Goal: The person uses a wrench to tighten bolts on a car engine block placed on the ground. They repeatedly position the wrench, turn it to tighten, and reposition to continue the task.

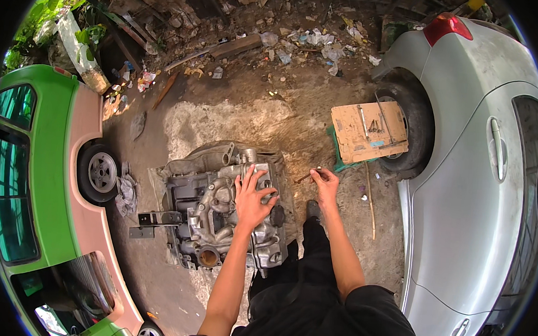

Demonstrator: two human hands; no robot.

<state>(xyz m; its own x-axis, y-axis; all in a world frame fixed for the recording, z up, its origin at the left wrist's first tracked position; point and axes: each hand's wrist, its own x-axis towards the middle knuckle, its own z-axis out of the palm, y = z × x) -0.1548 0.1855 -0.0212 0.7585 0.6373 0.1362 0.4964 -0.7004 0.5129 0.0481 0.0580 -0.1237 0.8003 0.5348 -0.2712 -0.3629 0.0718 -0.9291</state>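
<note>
A grey, oily engine block lies on the dirt ground between two cars. My left hand rests flat on its top, fingers spread, holding nothing. My right hand hovers to the right of the engine, shut on a thin dark tool whose tip points left toward the engine. My dark-trousered legs and one shoe stand just right of the engine.
A green and pink car stands on the left, a silver car on the right. A wooden board with several tools sits on a green stool by the silver car's wheel. A rag, a stick and litter lie around.
</note>
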